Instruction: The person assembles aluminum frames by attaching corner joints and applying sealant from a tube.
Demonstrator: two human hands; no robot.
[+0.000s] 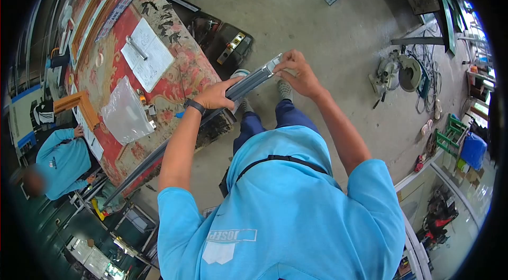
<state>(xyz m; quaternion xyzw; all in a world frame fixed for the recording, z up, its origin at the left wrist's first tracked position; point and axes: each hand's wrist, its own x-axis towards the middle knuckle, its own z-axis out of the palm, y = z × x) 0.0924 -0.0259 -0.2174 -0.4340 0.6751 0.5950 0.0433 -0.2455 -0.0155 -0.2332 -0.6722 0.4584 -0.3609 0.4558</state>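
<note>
A long grey metal profile [248, 85] is held up in front of my body, off the table's corner, its far end pointing up and right. My left hand [214, 96] is wrapped round it near the table edge. At its far end my right hand [297, 72] pinches the tip between thumb and fingers. The profile's rear part runs down and left along the edge of the worktable [198, 63]. On that table lie a paper with drawings [153, 66], a metal cylinder-like tool [136, 47] and a clear plastic bag [124, 113].
Wooden frame pieces [79, 104] lie on the table, with a co-worker [66, 158] beyond. Under the table's far side sits a black case [233, 39] with a yellow level. A mitre saw [399, 74] with cables and a green stool [451, 134] stand at the right.
</note>
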